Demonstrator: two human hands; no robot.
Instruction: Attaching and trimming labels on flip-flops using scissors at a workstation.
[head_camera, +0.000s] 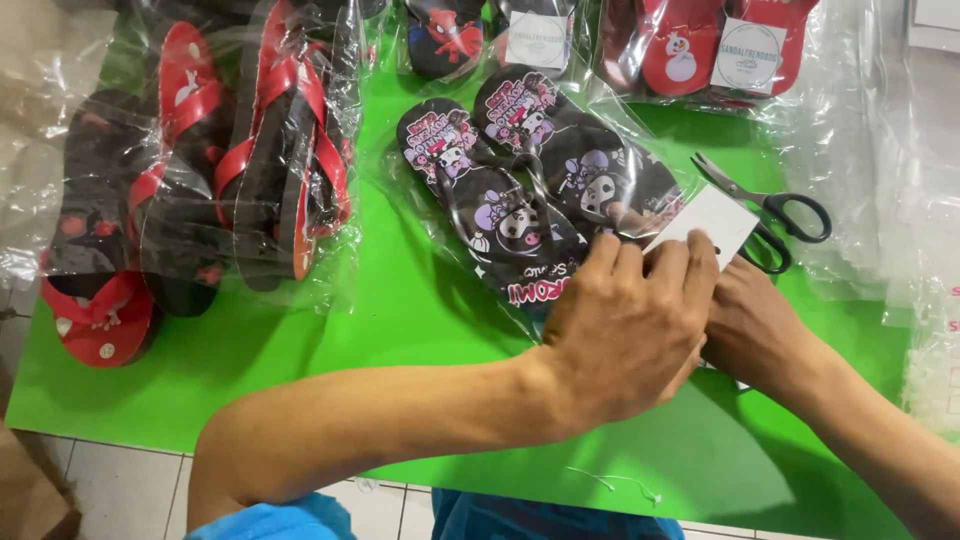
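Observation:
A pair of black flip-flops with cartoon prints (520, 180) lies in a clear plastic bag on the green tabletop (400, 310). My left hand (625, 335) presses its fingers on the bag's near end and on a white card (712, 220) at the bag's opening. My right hand (755, 330) sits just behind the left one, partly hidden, gripping the lower edge of the same card and bag. Black-handled scissors (775, 215) lie just beyond the card.
Bagged red and black flip-flops (250, 150) lie at the left. More bagged pairs with white cards (700, 45) line the far edge. Empty clear bags (900, 200) pile at the right. A thin white string (610, 482) lies near the front edge.

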